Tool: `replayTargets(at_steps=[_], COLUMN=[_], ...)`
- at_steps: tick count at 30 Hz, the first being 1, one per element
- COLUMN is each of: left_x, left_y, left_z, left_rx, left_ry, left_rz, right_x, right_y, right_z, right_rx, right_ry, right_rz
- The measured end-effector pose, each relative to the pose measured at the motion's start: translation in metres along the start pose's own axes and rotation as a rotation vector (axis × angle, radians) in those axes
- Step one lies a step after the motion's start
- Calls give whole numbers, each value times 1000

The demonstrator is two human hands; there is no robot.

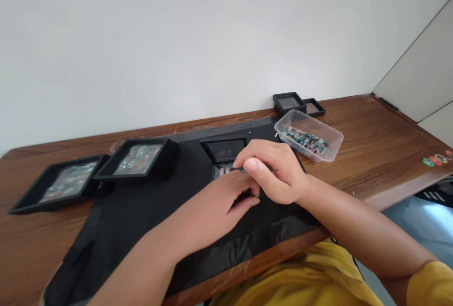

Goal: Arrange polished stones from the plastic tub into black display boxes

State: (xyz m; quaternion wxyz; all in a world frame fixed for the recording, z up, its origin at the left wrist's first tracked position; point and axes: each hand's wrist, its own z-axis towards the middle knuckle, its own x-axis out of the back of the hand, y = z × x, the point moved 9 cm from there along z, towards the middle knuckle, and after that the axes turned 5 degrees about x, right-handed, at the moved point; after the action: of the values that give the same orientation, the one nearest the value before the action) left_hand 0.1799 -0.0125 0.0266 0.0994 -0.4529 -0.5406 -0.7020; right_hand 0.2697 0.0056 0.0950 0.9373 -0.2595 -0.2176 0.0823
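Observation:
A small black box (223,149) with its lid raised lies on the black mat, directly under my hands. A few small pinkish, glossy pieces (224,171) show inside it at the left. My left hand (233,195) is bent over the box's near side, fingers curled towards the thumb; a tiny greenish bit may be at the fingertips, too small to name. Crossing above and beyond it, my right hand (274,169) has its fingers bent and thumb drawn in. Its fingertips are partly hidden, and whatever they hold cannot be made out. The hands overlap closely.
A clear plastic tub (332,140) of small colourful pieces stands right of the mat (141,230). Behind it are stacked black boxes (289,102). Two larger black frame boxes (138,160) with clear windows lie at left. The wooden table (357,155) meets a white wall.

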Motion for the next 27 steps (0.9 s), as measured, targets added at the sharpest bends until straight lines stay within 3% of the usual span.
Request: replayTargets(at_steps=[7,15,22,27], left_x=[45,68,71,69], left_y=[-17,-32,-34,-34], left_z=[-3,-13,-13,-14], left_rx=[98,156,177,174], left_ry=[265,575,624,640], left_rz=[-228,-491,-548,-574], right_x=[9,7,-3,-2], right_y=[3,12,19,17], right_z=[3,3,-4,-2], right_rx=[13,-4,21,35], right_ry=[-13,-101,-196,-128], right_rz=[-89,-220,-242,-95])
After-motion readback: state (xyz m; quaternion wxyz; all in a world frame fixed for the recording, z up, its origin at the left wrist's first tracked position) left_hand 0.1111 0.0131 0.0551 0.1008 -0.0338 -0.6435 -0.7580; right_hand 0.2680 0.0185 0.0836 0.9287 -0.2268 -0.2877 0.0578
